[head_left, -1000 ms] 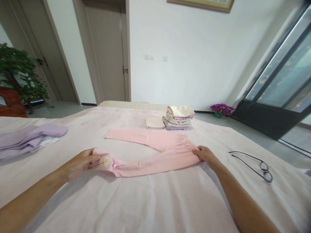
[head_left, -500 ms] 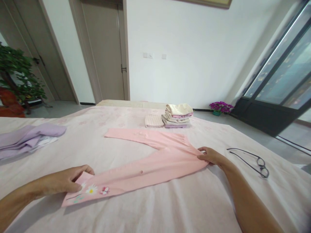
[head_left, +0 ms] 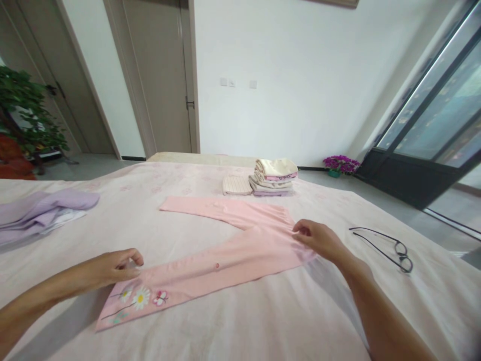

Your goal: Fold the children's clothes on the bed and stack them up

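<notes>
Pink trousers (head_left: 240, 255) lie spread flat on the bed, legs toward the left and gathered waistband toward the right. White daisies and a butterfly decorate the nearer leg's hem. Above that hem is my left hand (head_left: 112, 268), its thumb and forefinger apart and no cloth between them. My right hand (head_left: 319, 238) hovers at the waistband with loosely bent fingers, parted and holding nothing. Whether its fingertips brush the cloth is hard to see.
A stack of folded clothes (head_left: 274, 178) stands beyond the trousers, beside a folded striped garment (head_left: 236, 185). Eyeglasses (head_left: 400, 255) lie at the right on the pale bedsheet (head_left: 263, 321). Crumpled lilac clothing (head_left: 48, 210) is at the left.
Both hands have let go of the trousers. My left hand has lifted slightly off the hem; my right has shifted left and up from the waistband corner. The cloth now lies flatter.
</notes>
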Available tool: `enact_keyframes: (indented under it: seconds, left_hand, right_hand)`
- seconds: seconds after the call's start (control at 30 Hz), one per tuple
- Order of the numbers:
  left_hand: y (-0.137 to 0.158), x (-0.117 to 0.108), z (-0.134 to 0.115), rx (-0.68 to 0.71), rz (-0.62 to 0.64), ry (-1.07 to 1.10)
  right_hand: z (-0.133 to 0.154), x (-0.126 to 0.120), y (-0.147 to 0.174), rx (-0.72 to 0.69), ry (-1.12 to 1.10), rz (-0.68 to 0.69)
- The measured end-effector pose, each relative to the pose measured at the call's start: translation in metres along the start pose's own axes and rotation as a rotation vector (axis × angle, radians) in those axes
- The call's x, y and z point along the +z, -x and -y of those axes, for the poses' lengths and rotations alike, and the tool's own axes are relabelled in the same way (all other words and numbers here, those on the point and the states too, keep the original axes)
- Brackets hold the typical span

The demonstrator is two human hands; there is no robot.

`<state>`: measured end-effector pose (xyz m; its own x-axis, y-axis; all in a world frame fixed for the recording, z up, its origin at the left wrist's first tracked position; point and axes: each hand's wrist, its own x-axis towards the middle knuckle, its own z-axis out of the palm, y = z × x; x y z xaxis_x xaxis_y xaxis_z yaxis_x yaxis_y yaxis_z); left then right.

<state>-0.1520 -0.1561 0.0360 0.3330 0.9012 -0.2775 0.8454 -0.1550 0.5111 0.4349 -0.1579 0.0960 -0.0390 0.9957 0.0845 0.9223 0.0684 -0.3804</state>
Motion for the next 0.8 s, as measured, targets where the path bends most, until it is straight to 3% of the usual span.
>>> enact_keyframes:
  seconds: [0.1, 0.17, 0.23, 0.4, 0.6, 0.7, 0.8]
  left_hand:
    - [-0.012, 0.006, -0.004, 0.012, 0.105, 0.069]
    - [-0.017, 0.01, -0.006, 0.027, 0.125, 0.102]
    - [-0.019, 0.015, -0.007, 0.034, 0.12, 0.123]
    - [-0.017, 0.02, 0.003, 0.048, 0.115, 0.189]
    - [-0.004, 0.014, 0.005, 0.018, 0.137, 0.153]
    - [0.006, 0.007, -0.021, 0.004, -0.053, -0.086]
    - [0.013, 0.009, -0.064, 0.168, -0.342, -0.261]
  right_hand:
    - [0.063, 0.02, 0.022, -0.369, -0.157, 0.213]
    - [0.094, 0.041, 0.034, -0.583, -0.123, 0.278]
    - [0.113, 0.06, 0.043, -0.704, -0.002, 0.285]
    - [0.122, 0.078, 0.045, -0.762, 0.222, 0.235]
    - [0.116, 0.059, 0.046, -0.818, -0.017, 0.397]
    - [0.113, 0.06, 0.046, -0.776, -0.172, 0.477]
    - [0.112, 0.065, 0.04, -0.651, -0.33, 0.405]
